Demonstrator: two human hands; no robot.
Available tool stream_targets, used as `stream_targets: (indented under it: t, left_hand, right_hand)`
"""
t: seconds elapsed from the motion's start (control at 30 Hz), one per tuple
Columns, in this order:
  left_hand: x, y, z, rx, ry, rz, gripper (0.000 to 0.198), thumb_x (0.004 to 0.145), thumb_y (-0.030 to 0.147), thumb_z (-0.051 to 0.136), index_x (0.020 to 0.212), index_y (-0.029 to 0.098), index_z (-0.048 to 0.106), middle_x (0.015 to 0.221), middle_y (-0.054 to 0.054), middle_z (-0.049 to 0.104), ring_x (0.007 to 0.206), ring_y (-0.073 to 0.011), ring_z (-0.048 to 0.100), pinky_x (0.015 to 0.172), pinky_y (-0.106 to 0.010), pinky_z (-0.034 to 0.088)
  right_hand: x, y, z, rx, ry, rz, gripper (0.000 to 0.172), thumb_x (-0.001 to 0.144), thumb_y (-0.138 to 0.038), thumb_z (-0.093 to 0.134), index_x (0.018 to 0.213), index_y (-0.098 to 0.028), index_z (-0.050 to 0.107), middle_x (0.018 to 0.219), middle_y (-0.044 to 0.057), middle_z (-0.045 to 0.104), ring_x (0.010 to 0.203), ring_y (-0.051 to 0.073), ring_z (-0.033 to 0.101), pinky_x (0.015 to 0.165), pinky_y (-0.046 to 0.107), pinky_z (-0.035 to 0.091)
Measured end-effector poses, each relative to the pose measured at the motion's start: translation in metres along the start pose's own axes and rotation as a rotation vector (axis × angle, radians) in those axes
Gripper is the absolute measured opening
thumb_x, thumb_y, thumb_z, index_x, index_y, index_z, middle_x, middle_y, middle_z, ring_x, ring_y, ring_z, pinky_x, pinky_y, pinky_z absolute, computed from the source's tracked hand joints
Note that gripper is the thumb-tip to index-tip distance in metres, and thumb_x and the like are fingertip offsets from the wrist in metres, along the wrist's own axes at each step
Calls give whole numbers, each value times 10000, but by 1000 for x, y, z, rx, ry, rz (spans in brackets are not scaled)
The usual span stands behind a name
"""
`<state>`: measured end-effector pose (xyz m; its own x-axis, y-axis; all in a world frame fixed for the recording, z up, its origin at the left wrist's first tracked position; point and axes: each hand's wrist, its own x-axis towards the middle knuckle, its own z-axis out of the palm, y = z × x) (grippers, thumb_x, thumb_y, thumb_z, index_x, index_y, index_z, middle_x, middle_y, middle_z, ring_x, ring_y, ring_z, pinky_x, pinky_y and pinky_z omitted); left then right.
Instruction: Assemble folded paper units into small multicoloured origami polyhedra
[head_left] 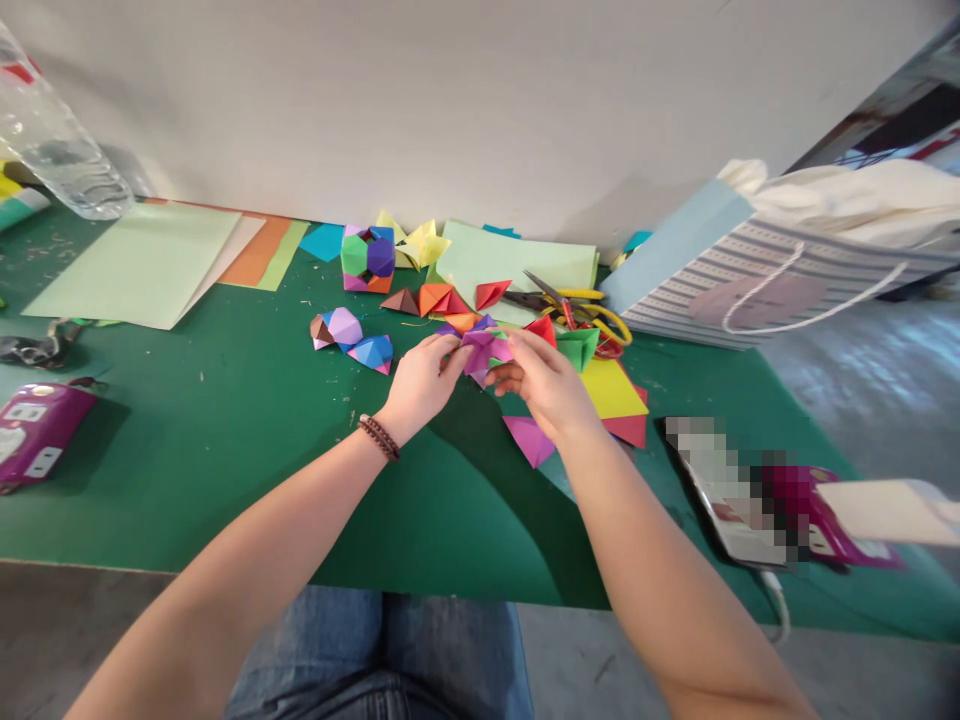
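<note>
Folded purple paper unit [480,350], with other colours showing at its edges, sits between the hands at mid-table. Whether it touches the green cutting mat [187,480] below cannot be told. Left hand [420,385] and right hand [544,385] both grip it, pinching from either side; neither has released. The fingers hide exactly which folds they hold.

Nearby, taking 12 o'clock as the far edge of the table: lilac-and-blue paper cluster [345,335] at 10; multicoloured modular paper block [367,255] at 11; small pointed paper units [442,298] at 12; yellow-handled scissors [592,310] at 2; yellow paper sheet [611,388] and magenta paper sheet [529,440] at 4, close under the right hand.

Risks, as judged: too hard a pinch could crush the unit's points or leave stray creases. Too slack a hold could let its folds slip apart. The scissors lie with blades exposed, near enough that a careless reach to the right could knock them or catch skin. The right wrist could also drag the loose sheets out of place.
</note>
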<state>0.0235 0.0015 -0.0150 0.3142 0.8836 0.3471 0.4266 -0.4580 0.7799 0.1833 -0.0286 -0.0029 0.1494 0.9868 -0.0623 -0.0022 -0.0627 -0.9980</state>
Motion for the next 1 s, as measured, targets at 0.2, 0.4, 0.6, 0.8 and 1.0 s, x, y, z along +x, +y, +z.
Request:
stream_targets:
  t: [0.2,0.4,0.6,0.8,1.0]
  left_hand:
    - [0,1,0,-292,-48,-132,278,858,428,596,943,163,595,900,-36,650,668,-101,585,605,-223,448]
    - [-2,7,3,-664,-187,-322,305,789,400,685,848,144,530,776,-16,612,604,-84,589,549,-215,485]
    - [-1,5,4,-724,-183,-372,210,880,324,563,763,158,508,608,31,527,513,-60,520,490,-198,439]
    - [0,3,2,-687,-161,-378,228,871,250,541,672,173,461,537,50,474,432,-46,446,422,-195,341]
    - [-3,10,0,-749,-261,-325,245,870,335,581,728,173,465,569,47,513,481,-52,495,466,-186,408]
  right_hand:
    - [-1,-5,-3,122,-25,-17,384,741,-495,652,1045,-260,658,847,10,687,670,156,657,581,280,511]
    - [-2,-5,1,142,-41,-73,400,793,-509,605,1129,-293,634,962,23,696,773,172,673,602,287,518]
    - [-7,-3,5,-74,-84,-117,439,847,-537,514,1218,-313,581,1026,26,678,847,196,672,700,335,550]
    - [-2,3,-1,-137,2,-191,317,774,-473,634,1007,-259,620,947,25,671,872,204,647,729,330,539]
    - [1,7,-1,-219,73,-183,255,741,-394,648,943,-246,603,807,6,654,663,172,609,607,312,533]
